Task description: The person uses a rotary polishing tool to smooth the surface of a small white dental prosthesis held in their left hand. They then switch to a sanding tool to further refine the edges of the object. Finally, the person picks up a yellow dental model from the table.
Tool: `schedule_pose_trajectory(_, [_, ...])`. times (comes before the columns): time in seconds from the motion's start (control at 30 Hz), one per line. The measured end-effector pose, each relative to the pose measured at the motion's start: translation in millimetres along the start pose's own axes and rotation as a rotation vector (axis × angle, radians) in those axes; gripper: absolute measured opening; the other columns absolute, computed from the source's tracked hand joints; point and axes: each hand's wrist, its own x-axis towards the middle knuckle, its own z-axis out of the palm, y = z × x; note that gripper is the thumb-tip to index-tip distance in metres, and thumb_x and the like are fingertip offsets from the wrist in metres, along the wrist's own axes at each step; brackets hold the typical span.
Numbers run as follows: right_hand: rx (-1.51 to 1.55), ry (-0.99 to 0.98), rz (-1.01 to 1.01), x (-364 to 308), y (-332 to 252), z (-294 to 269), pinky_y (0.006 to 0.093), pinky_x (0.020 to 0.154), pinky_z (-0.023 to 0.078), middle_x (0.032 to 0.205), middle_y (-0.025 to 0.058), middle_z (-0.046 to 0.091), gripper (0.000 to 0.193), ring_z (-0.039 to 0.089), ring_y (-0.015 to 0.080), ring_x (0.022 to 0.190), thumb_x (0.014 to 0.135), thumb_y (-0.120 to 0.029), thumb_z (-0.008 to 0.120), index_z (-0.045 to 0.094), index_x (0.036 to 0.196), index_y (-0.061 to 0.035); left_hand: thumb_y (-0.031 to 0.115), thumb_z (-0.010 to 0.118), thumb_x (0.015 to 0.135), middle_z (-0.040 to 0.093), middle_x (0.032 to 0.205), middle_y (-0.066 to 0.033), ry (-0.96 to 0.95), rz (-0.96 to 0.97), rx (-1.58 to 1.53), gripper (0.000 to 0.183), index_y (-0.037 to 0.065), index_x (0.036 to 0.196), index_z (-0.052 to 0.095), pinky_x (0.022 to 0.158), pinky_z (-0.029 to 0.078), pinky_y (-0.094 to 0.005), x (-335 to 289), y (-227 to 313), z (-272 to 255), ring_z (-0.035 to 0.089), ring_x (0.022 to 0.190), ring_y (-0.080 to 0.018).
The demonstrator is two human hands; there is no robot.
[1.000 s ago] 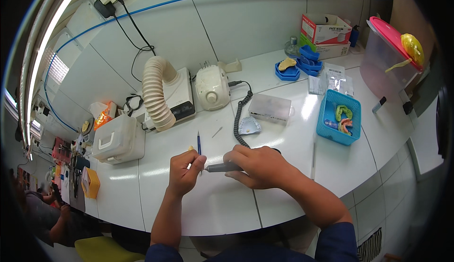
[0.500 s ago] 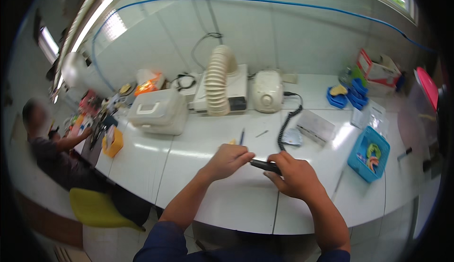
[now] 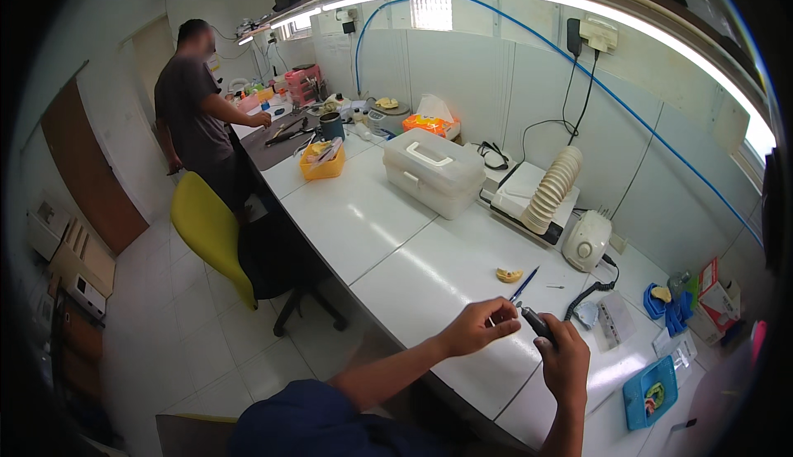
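My right hand (image 3: 568,362) is wrapped round a black rotary handpiece (image 3: 538,325), its tip pointing up and left. At that tip is my left hand (image 3: 477,331), fingers curled and closed in a pinch. Something small and greenish shows by its fingertips, too small to name. A coiled black cord (image 3: 583,298) links to the white motor control box (image 3: 589,241). Just beyond my hands lie a yellowish dental cast (image 3: 510,275), a blue pen (image 3: 525,282) and a thin metal bit (image 3: 556,287).
A blue basket (image 3: 628,399) with dental pieces stands at right, near blue trays (image 3: 677,312). Behind are a suction unit with ribbed hose (image 3: 552,193) and a translucent case (image 3: 434,172). A yellow bin (image 3: 322,168), green chair (image 3: 206,226) and another person (image 3: 194,102) are left.
My view has swung left, bringing more of the room and the person into sight. The handpiece stays in my right hand; my left hand's fingers have shifted at its tip.
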Motion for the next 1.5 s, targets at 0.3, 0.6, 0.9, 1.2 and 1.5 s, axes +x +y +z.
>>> schedule_pose_trajectory(0.3, [-0.198,0.006,-0.17,-33,-20,39,0.0429,0.059,0.053,0.093,0.0111,0.06,0.063,0.065,0.0324,0.076,0.088,-0.016,0.065,0.041,0.146,-0.0152,0.009,0.076,0.087,0.066,0.1,-0.0056,-0.036,0.147,-0.28,0.027,0.0,0.109,0.065,0.082,0.05,-0.0304,-39,-3,21,0.062,0.092,-0.0143])
schedule_pose_trajectory(0.6, [0.39,-0.577,0.069,-44,-29,33,0.0457,0.077,0.052,0.092,0.0246,0.069,0.079,0.067,0.0432,0.083,0.088,-0.026,0.07,0.027,0.153,-0.0157,0.003,0.081,0.075,0.069,0.103,-0.011,-0.293,0.082,-0.071,0.033,0.002,0.106,0.069,0.089,0.052,-0.0354,-70,5,-12,0.067,0.1,-0.0245])
schedule_pose_trajectory(0.9, [0.416,-0.692,0.17,-40,-19,39,0.0422,0.075,0.047,0.079,0.0216,0.067,0.079,0.066,0.0395,0.077,0.089,-0.035,0.071,0.029,0.153,-0.0172,0.004,0.082,0.076,0.069,0.097,-0.0098,-0.133,0.031,-0.288,0.045,-0.002,0.118,0.064,0.087,0.053,-0.0352,-71,-7,-46,0.066,0.093,-0.0199])
schedule_pose_trajectory(1.2, [0.416,-0.39,0.298,-45,-8,42,0.0394,0.069,0.05,0.076,0.0177,0.065,0.058,0.066,0.0336,0.072,0.088,-0.042,0.072,0.046,0.13,-0.0116,0.003,0.071,0.089,0.068,0.101,-0.0107,-0.106,-0.002,-0.174,0.035,-0.003,0.123,0.062,0.088,0.053,-0.0301,-52,2,-37,0.066,0.094,-0.0164])
schedule_pose_trajectory(1.5, [0.191,-0.099,0.142,-55,-7,47,0.0397,0.069,0.054,0.092,0.0151,0.069,0.036,0.069,0.0333,0.078,0.087,-0.035,0.074,0.063,0.109,-0.0084,0.003,0.067,0.093,0.069,0.096,-0.0095,-0.054,-0.068,-0.263,0.015,-0.004,0.105,0.064,0.08,0.053,-0.0272,-41,6,-25,0.066,0.088,-0.0127])
